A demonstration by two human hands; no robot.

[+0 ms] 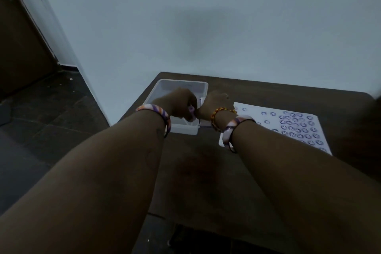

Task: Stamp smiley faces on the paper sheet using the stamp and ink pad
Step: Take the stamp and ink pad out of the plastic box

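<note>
Here, just above the frame's middle, both hands are brought together at the edge of a clear plastic tray point(165, 90). A small purple stamp point(191, 109) is pinched in the left hand point(181, 103); the right hand point(214, 105) is curled beside it, its grip undecidable. Probably re-inking is underway, though no ink pad is visible. The paper sheet point(268, 117), already crowded with smileys, lies at right.
</note>
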